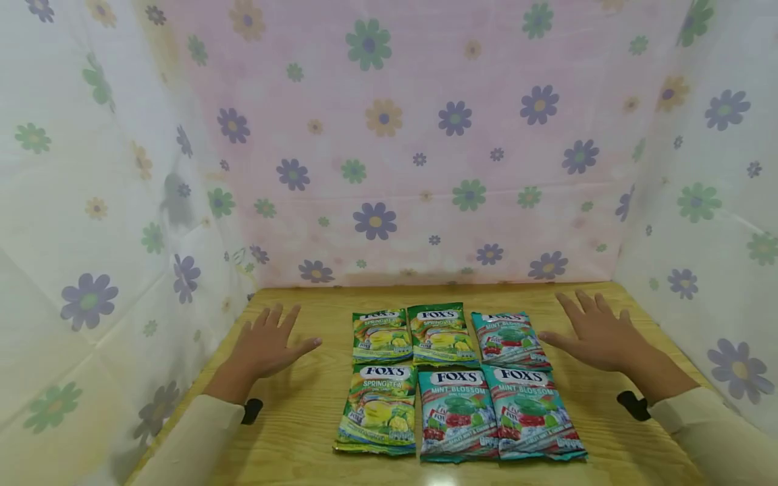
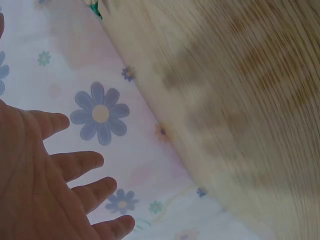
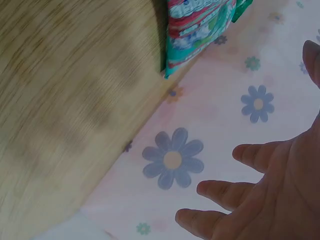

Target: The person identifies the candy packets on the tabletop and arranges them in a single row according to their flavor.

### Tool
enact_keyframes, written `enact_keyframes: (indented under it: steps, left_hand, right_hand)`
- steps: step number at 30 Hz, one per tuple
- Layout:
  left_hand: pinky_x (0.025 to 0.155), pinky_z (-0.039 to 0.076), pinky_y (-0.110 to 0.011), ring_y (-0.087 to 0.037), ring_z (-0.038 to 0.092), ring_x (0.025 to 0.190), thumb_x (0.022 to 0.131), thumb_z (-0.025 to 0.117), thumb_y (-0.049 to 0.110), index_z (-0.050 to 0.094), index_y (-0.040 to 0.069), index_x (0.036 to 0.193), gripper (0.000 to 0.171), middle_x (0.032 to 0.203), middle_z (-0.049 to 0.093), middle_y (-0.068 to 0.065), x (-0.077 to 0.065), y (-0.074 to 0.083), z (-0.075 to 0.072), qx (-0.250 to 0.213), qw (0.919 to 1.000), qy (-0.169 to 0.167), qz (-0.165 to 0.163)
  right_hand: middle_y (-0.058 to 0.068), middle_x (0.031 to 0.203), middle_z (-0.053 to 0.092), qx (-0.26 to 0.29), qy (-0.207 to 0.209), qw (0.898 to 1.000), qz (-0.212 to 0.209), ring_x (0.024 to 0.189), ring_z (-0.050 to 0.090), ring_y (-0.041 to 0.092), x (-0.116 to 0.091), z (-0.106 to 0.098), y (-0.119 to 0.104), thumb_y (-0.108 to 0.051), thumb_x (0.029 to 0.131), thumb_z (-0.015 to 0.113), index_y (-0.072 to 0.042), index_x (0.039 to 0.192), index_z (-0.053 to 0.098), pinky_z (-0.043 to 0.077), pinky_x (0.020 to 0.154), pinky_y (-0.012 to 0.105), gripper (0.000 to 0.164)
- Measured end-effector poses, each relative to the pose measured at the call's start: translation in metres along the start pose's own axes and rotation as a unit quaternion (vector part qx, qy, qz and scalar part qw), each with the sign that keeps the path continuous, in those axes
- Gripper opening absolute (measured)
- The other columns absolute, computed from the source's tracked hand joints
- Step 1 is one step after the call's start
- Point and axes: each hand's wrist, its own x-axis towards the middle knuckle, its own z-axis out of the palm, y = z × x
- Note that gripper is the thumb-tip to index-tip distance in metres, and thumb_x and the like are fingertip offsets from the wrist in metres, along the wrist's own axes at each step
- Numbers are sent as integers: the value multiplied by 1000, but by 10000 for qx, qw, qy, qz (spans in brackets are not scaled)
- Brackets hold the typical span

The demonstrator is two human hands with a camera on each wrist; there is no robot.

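Several candy bags lie flat in two rows on the wooden table. Three are yellow-green Spring Tea bags: one at back left point(image 1: 380, 336), one at back middle point(image 1: 442, 335) and one at front left point(image 1: 378, 410). The other three are teal-and-red Mint Blossom bags, at back right point(image 1: 509, 339), front middle point(image 1: 458, 415) and front right point(image 1: 535, 413). My left hand point(image 1: 265, 344), fingers spread, is left of the bags and apart from them. My right hand point(image 1: 602, 337), also spread, is nearest the back-right bag, holding nothing. In the right wrist view, part of a Mint Blossom bag point(image 3: 197, 32) shows.
The light wooden table point(image 1: 292, 418) is bordered by flower-printed cloth at the back point(image 1: 419, 169), left point(image 1: 91, 223) and right point(image 1: 711, 223). A dark object point(image 1: 252, 410) shows at the left wrist and another point(image 1: 633, 405) at the right wrist.
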Motion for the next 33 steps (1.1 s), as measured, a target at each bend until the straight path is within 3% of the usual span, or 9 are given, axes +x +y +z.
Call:
enact_keyframes:
  steps: [9, 13, 19, 27, 33]
  left_hand:
    - [117, 18, -79, -54, 25, 152, 92, 37, 86, 27, 12, 165, 105, 167, 27, -28, 8, 19, 7, -76, 9999, -113, 41]
    - [114, 27, -77, -54, 29, 150, 92, 39, 85, 29, 11, 165, 105, 165, 30, -28, 12, 24, 10, -97, 9999, -34, 99]
    - [108, 36, -76, -55, 37, 145, 92, 39, 86, 29, 9, 164, 106, 163, 35, -27, 17, 29, 17, -248, 9996, -41, 97]
    - [107, 42, -71, -53, 40, 143, 91, 43, 86, 29, 9, 164, 107, 159, 41, -27, 20, 39, 24, -668, 9976, -149, 82]
    - [110, 39, -71, -53, 37, 146, 90, 47, 85, 28, 6, 164, 110, 160, 37, -29, 21, 45, 28, -1291, 9912, -308, 32]
  right_hand:
    - [34, 165, 21, -41, 66, 9998, -176, 147, 19, 65, 13, 7, -32, -80, 94, 47, -8, 164, 26, 11, 103, 90, 103]
    - [33, 162, 30, -91, 203, 9989, -418, 144, 31, 61, 19, 11, -43, -79, 93, 50, -5, 163, 30, 25, 105, 85, 103]
    - [31, 156, 40, -33, 281, 9978, -603, 136, 44, 58, 32, 18, -60, -82, 92, 49, -4, 161, 33, 47, 94, 74, 106]
    - [30, 150, 48, 149, 272, 9960, -842, 134, 49, 53, 42, 20, -86, -69, 95, 59, -2, 159, 38, 46, 101, 71, 95]
    - [29, 151, 48, 222, 179, 9951, -942, 134, 51, 50, 49, 25, -100, -71, 96, 55, -1, 159, 38, 47, 102, 69, 95]
